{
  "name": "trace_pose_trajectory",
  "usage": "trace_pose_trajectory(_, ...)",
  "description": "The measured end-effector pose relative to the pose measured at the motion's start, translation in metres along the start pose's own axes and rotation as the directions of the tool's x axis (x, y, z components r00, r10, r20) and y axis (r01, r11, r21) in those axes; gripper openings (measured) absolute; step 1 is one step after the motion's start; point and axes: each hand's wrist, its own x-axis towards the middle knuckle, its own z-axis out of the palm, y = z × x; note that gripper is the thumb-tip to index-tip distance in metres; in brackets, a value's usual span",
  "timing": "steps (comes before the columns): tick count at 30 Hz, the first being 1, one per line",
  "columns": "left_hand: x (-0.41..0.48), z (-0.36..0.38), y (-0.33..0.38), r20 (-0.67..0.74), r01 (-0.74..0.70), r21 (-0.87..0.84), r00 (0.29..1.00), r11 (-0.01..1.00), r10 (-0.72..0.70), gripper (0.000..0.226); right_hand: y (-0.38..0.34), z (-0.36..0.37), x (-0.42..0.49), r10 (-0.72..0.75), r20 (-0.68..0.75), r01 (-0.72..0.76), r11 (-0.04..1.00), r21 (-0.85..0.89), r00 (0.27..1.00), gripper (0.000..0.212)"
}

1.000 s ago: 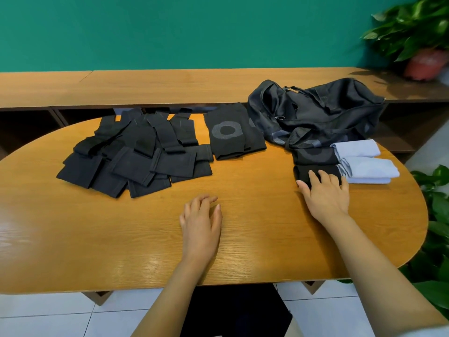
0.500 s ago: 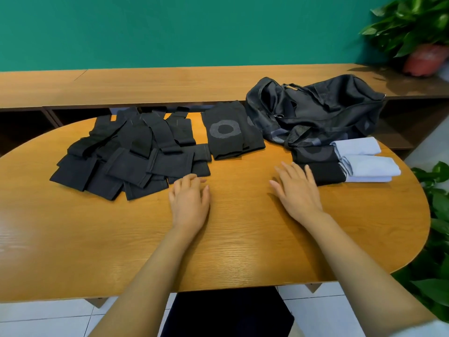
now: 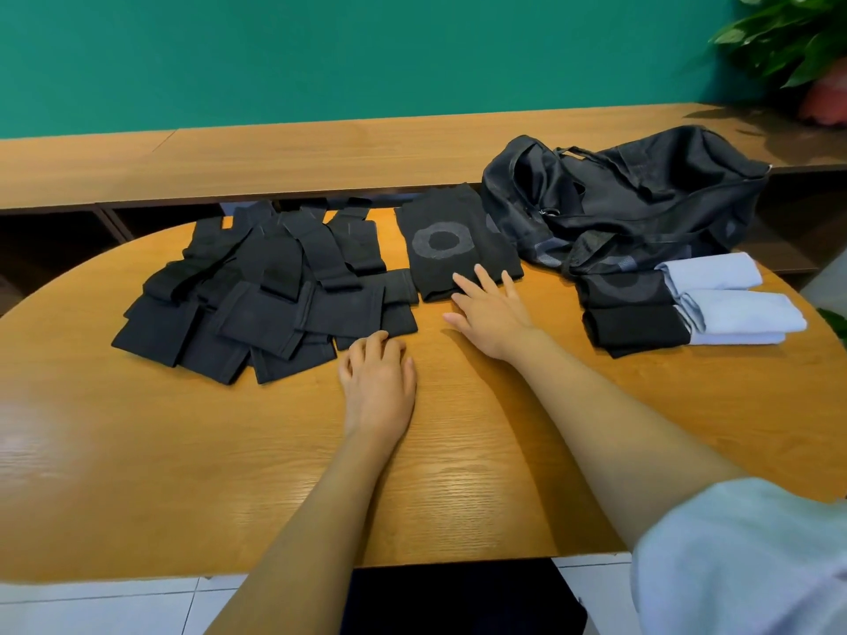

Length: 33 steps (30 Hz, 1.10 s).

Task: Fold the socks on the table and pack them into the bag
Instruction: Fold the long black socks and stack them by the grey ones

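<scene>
A heap of several black socks (image 3: 256, 295) covers the left half of the wooden table (image 3: 137, 451). A flat black sock with a grey ring (image 3: 442, 242) lies in the middle. My right hand (image 3: 488, 309) is spread flat, its fingertips touching that sock's near edge. My left hand (image 3: 378, 382) rests on the table with fingers loosely curled, its fingertips at the heap's near right corner. The black bag (image 3: 641, 203) sits at the far right. In front of it lie folded black socks (image 3: 635, 325) and folded light blue socks (image 3: 738, 307).
A wooden counter (image 3: 321, 153) runs behind the table under a green wall. A potted plant (image 3: 806, 52) stands at the far right corner. Bare tabletop stretches near me and to the left.
My right hand has left the folded black socks at the right and moved left and forward onto the ringed sock. My left hand has slid forward to the heap's edge.
</scene>
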Motion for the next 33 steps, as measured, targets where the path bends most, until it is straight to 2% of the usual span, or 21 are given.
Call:
trace_pose_trajectory(2, 0.000, 0.000, 0.000, 0.000, 0.003, -0.002, 1.000, 1.000, -0.003, 0.033, -0.002, 0.000, 0.000, 0.007, -0.043, -0.006, 0.999, 0.037, 0.999, 0.054)
trace_pose_trajectory(5, 0.000, -0.001, 0.000, -0.009, 0.005, -0.017, 1.000, 1.000, -0.005, 0.035, -0.006, 0.004, -0.014, -0.018, -0.200, 0.037, 0.995, 0.090, 0.980, 0.047)
trace_pose_trajectory(8, -0.001, -0.002, 0.000, -0.024, -0.014, -0.058, 1.000, 0.998, 0.012, 0.048, -0.011, 0.015, -0.044, -0.031, -0.322, 0.092, 0.980, 0.177, 0.946, 0.042)
trace_pose_trajectory(11, -0.003, -0.005, -0.001, -0.029, -0.102, -0.076, 0.995, 0.992, 0.100, 0.060, -0.016, 0.031, -0.083, -0.040, -0.371, 0.144, 0.956, 0.255, 0.928, 0.045)
trace_pose_trajectory(13, -0.005, -0.006, -0.001, -0.032, -0.182, -0.083, 0.983, 0.980, 0.180, 0.056, -0.019, 0.039, -0.104, -0.049, -0.403, 0.182, 0.937, 0.297, 0.914, 0.047)
trace_pose_trajectory(16, -0.008, -0.006, -0.003, -0.063, -0.280, -0.122, 0.960, 0.952, 0.275, 0.038, -0.017, 0.043, -0.123, -0.044, -0.431, 0.220, 0.903, 0.369, 0.901, 0.043)
trace_pose_trajectory(20, -0.010, -0.011, -0.001, -0.057, -0.298, -0.162, 0.955, 0.941, 0.292, 0.027, -0.008, 0.039, -0.124, 0.023, -0.421, 0.171, 0.893, 0.416, 0.907, 0.032)
trace_pose_trajectory(23, -0.012, -0.014, 0.001, -0.036, -0.303, -0.193, 0.953, 0.933, 0.302, 0.025, -0.007, 0.038, -0.122, 0.119, -0.370, 0.077, 0.877, 0.474, 0.921, 0.051)
trace_pose_trajectory(24, -0.012, -0.015, 0.001, -0.035, -0.309, -0.201, 0.951, 0.930, 0.308, 0.025, -0.008, 0.039, -0.122, 0.139, -0.380, 0.065, 0.876, 0.478, 0.915, 0.051)
trace_pose_trajectory(28, -0.014, -0.019, 0.003, 0.002, -0.303, -0.256, 0.950, 0.918, 0.314, 0.024, -0.008, 0.042, -0.123, 0.131, -0.433, 0.057, 0.917, 0.395, 0.892, 0.033)
trace_pose_trajectory(31, -0.014, -0.016, 0.002, 0.046, -0.260, -0.273, 0.958, 0.926, 0.283, 0.025, -0.007, 0.042, -0.124, 0.162, -0.448, 0.050, 0.904, 0.424, 0.879, 0.025)
trace_pose_trajectory(33, -0.014, -0.013, 0.000, 0.032, -0.284, -0.258, 0.953, 0.924, 0.301, 0.022, -0.008, 0.041, -0.126, 0.182, -0.456, 0.044, 0.896, 0.442, 0.871, 0.022)
